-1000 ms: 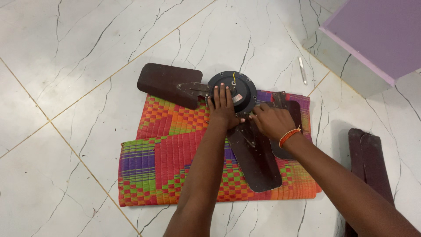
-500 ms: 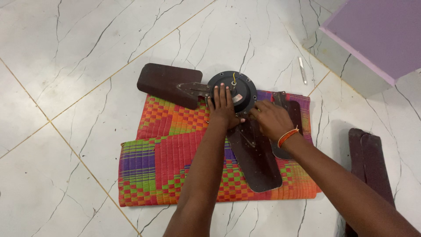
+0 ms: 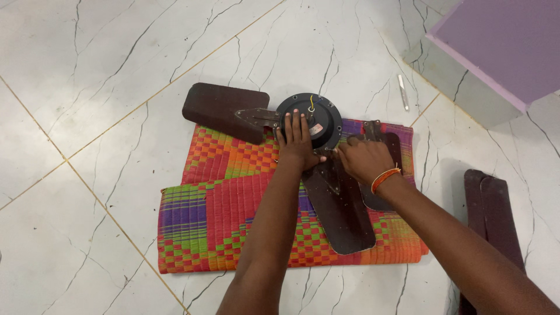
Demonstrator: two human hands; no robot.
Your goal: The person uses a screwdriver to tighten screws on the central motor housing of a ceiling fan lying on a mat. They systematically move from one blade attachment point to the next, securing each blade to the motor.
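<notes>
A dark ceiling fan motor (image 3: 312, 121) lies on the floor (image 3: 87, 87), at the top edge of a bright checked mat (image 3: 233, 210). The left hand (image 3: 298, 140) rests flat on the motor, fingers spread and pointing away from the person, pressing down on its near side. The right hand (image 3: 363, 158) sits just right of the motor, fingers curled together at the spot where a blade bracket meets the hub; what they pinch is hidden, so I cannot tell. An orange band (image 3: 385, 178) circles that wrist.

One brown blade (image 3: 224, 109) sticks out to the left of the motor, partly over bare tile. A second blade (image 3: 341, 213) runs toward the person across the mat, passing under both hands. A third blade (image 3: 388, 169) lies under the right hand and wrist.

Two more blades (image 3: 496, 216) lie stacked on the tile well to the right. A small white stick (image 3: 403, 92) lies near a lilac-topped block (image 3: 501, 52) at the upper right.
</notes>
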